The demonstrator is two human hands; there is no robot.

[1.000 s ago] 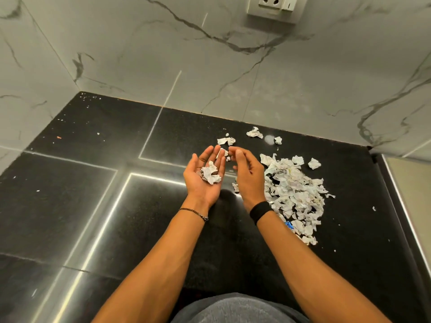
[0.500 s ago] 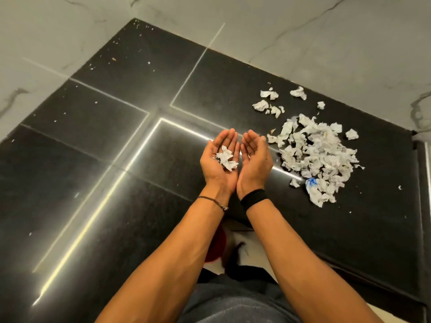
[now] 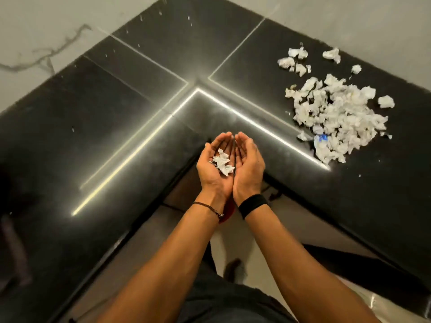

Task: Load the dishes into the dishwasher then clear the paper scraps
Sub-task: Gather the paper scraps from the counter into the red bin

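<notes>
My left hand (image 3: 215,170) and my right hand (image 3: 248,169) are cupped side by side, palms up, over the inner corner of the black countertop (image 3: 116,127). A small clump of white paper scraps (image 3: 222,162) lies in the left palm, against the edge of the right hand. A large pile of torn white paper scraps (image 3: 335,117), with one blue bit in it, lies on the counter to the right, well apart from my hands. A few loose scraps (image 3: 295,60) lie just beyond the pile, near the wall.
The L-shaped black counter meets white marble walls (image 3: 46,31) at the back. Bright light strips reflect across the counter top. Below my hands the pale floor (image 3: 233,241) shows, with a red object (image 3: 229,208) partly hidden behind my wrists.
My cupped hands have drawn back from the scrap pile toward the counter's inner edge, carrying the scraps. The view has tilted down, bringing the floor into sight.
</notes>
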